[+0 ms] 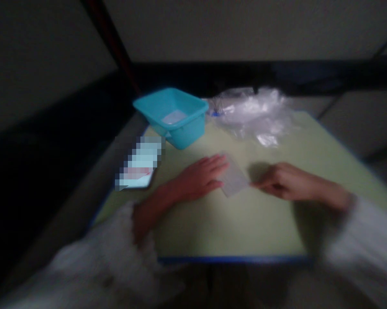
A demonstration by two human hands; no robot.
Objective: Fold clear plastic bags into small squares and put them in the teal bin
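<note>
A small, flat, translucent plastic bag (234, 178) lies at an angle on the table, its details blurred. My left hand (201, 177) rests flat from the left, fingers stretched over the bag's left edge. On the other side, my right hand (285, 180) is closed, with its thumb and forefinger tips together at the bag's right corner. The pinch itself is blurred, and the other fingers are curled in.
A turquoise plastic basin (188, 131) with something whitish inside stands at the back left. Crumpled clear plastic (254, 111) is heaped at the back right. A lit, pixelated phone-like screen (142, 165) lies by the left edge of the pale yellow table (232, 231), which has blue edging.
</note>
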